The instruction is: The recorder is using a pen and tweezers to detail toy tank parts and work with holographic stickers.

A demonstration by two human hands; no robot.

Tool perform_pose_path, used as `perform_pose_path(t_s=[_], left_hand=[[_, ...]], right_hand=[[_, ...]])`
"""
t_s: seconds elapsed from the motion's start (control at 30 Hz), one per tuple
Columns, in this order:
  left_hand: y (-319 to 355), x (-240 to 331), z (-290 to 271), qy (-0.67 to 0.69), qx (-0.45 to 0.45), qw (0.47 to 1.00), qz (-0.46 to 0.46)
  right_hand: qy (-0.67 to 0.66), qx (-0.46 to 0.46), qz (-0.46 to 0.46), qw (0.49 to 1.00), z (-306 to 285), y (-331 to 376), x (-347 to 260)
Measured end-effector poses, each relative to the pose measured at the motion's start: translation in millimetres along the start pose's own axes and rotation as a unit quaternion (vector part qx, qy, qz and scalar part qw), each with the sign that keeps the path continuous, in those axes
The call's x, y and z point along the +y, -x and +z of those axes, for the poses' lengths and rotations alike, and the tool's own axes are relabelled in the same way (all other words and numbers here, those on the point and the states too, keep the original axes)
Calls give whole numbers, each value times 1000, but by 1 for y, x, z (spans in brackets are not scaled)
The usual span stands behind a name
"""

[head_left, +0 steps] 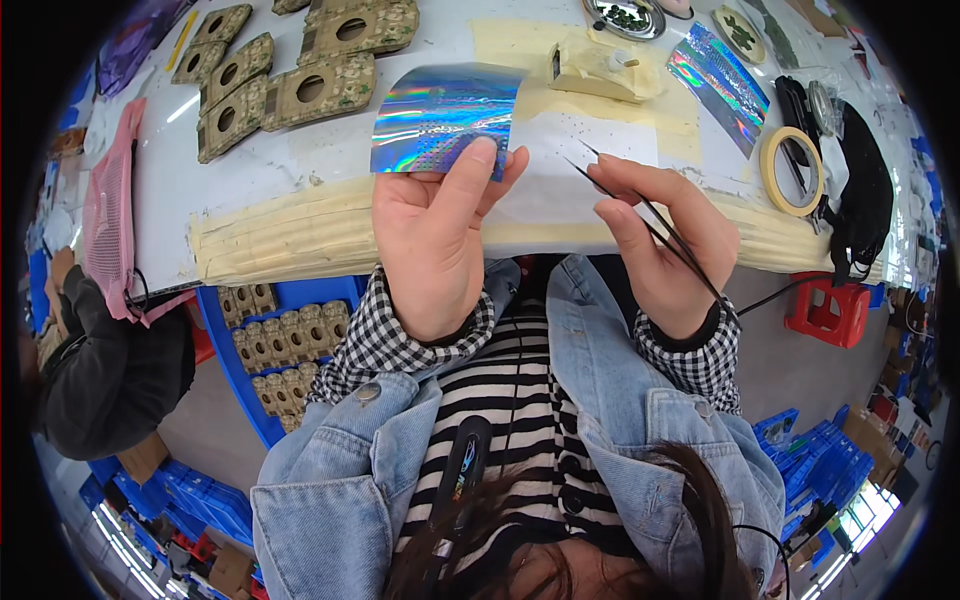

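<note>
- I sit at a factory assembly workbench (200, 180) edged with masking tape.
- Stacked cardboard parts (300, 90) lie on it.
- Blue crates (815, 450) crowd the floor.

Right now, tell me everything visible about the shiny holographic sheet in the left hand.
The holographic sheet is a thin, roughly rectangular piece of glossy foil, shimmering in rainbow blue, green and pink, with a faint dotted patch near its lower middle. It curls slightly and stands tilted above the white table. The left hand pinches its lower edge between thumb and fingers.
</note>
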State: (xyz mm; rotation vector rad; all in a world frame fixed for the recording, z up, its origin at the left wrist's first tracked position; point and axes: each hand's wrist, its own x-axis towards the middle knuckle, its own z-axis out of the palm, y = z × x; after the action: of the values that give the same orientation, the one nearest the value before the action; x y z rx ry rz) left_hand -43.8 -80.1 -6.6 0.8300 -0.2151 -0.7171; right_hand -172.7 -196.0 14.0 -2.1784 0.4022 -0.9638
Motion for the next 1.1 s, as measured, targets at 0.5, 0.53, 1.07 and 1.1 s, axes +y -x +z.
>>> perform_pose_path(t_s=[0.5, 0.53, 1.07, 1.1], left_hand=[[5, 6, 9, -11, -10, 1000, 9], [6, 6, 8, -18, -11, 1000, 3], [10, 9, 15, -45, 3, 999, 4], [9, 10, 15, -54, -5, 998, 6]], right_hand=[[-33, -46, -45, 997, 5, -10, -21], [-23, -54, -87, 994, 2, -14, -17], [-53, -42, -116, 991, 10, -22, -12], [-68, -47, -102, 991, 11, -22, -12]])
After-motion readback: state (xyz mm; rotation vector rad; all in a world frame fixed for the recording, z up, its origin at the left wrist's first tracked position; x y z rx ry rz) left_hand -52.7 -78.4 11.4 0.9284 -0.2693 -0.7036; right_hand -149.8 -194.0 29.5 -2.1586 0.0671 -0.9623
